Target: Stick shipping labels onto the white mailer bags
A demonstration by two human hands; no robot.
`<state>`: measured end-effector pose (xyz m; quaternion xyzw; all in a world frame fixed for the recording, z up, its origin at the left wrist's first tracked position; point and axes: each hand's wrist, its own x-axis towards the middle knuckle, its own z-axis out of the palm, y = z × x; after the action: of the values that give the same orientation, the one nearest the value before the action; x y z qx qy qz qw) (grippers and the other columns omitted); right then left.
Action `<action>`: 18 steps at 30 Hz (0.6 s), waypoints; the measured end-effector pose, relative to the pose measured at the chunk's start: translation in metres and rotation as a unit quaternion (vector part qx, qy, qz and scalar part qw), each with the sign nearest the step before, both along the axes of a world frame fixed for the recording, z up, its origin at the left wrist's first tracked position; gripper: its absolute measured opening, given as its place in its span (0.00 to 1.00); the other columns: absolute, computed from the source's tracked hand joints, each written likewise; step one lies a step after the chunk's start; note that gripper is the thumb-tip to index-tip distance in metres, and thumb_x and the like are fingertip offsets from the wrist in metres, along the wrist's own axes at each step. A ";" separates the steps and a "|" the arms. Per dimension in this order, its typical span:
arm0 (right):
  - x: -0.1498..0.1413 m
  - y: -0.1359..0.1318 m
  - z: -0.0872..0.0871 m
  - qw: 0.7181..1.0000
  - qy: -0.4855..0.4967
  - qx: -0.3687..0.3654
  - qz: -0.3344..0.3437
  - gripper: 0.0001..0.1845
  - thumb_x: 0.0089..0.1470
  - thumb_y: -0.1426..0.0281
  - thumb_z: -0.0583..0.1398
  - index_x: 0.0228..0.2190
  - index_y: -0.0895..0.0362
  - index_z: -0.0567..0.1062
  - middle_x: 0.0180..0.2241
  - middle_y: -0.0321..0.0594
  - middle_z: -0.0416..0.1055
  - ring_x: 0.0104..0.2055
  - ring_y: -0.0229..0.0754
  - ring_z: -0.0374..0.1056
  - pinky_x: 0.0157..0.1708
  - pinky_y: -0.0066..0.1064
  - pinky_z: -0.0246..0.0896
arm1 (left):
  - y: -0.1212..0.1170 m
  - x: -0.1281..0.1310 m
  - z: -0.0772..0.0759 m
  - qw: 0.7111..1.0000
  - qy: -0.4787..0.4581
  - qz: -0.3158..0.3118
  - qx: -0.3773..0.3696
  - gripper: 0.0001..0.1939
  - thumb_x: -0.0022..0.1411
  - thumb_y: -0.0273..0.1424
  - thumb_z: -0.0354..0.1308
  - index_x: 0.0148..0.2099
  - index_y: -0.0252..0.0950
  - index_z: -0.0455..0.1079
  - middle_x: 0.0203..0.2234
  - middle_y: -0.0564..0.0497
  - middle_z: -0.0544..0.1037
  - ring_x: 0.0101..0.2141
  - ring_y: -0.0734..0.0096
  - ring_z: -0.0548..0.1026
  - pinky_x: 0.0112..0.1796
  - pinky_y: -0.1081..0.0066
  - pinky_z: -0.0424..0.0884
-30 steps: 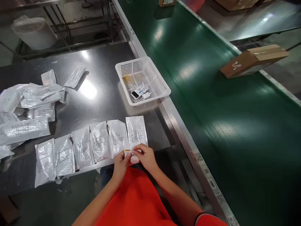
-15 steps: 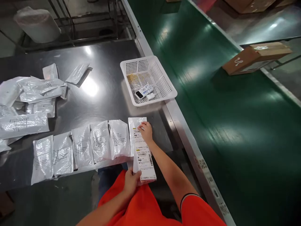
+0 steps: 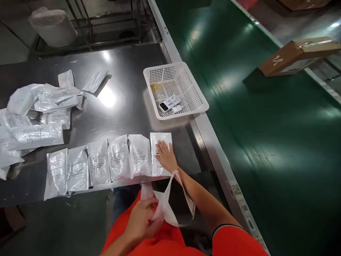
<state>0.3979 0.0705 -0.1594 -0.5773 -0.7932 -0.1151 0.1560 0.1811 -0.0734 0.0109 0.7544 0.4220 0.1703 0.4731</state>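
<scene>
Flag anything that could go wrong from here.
The label strip, curling beside the right wrist from the left hand, might stick to the skin. The right hand, flat on the end packet, could smudge or shift it. The basket overlaps the belt's frame, so a knock might tip it.

Brown box (image 3: pixel 289 58); white bin (image 3: pixel 54 30)

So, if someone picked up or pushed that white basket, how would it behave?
The white basket is probably light for its size: its walls are thin and full of holes. It should stay fairly stiff, as its rim looks moulded and even. The white device with the dark end appears to lie loose inside, so it might slide if tilted.
</scene>
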 end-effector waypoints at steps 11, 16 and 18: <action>-0.005 -0.009 -0.020 0.996 0.020 -0.083 -0.008 0.41 0.67 0.51 0.49 0.68 0.68 0.57 0.71 0.54 0.43 0.73 0.57 0.43 0.70 0.55 0.34 | 0.036 -0.057 0.020 0.965 0.076 0.089 0.234 0.11 0.68 0.26 0.52 0.42 0.38 0.76 0.46 0.48 0.79 0.45 0.69 0.79 0.41 0.71 0.77; -0.010 0.002 -0.009 0.984 0.072 -0.160 0.012 0.36 0.62 0.56 0.59 0.67 0.52 0.61 0.72 0.47 0.40 0.74 0.60 0.37 0.70 0.60 0.31 | 0.039 -0.062 0.028 0.961 0.089 0.088 0.248 0.11 0.67 0.24 0.51 0.39 0.37 0.76 0.45 0.49 0.80 0.44 0.70 0.79 0.40 0.74 0.75; -0.014 0.004 0.004 0.975 0.092 -0.204 -0.015 0.35 0.63 0.59 0.59 0.68 0.51 0.61 0.72 0.48 0.40 0.74 0.60 0.36 0.70 0.61 0.30 | 0.046 -0.064 0.037 0.944 0.090 0.093 0.302 0.11 0.67 0.25 0.52 0.40 0.36 0.77 0.45 0.47 0.80 0.44 0.69 0.79 0.42 0.74 0.75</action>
<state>0.3839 0.0742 -0.1558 -0.6167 -0.7737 0.1003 0.1053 0.1172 -0.0278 0.0477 0.8317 0.4595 0.2645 0.1650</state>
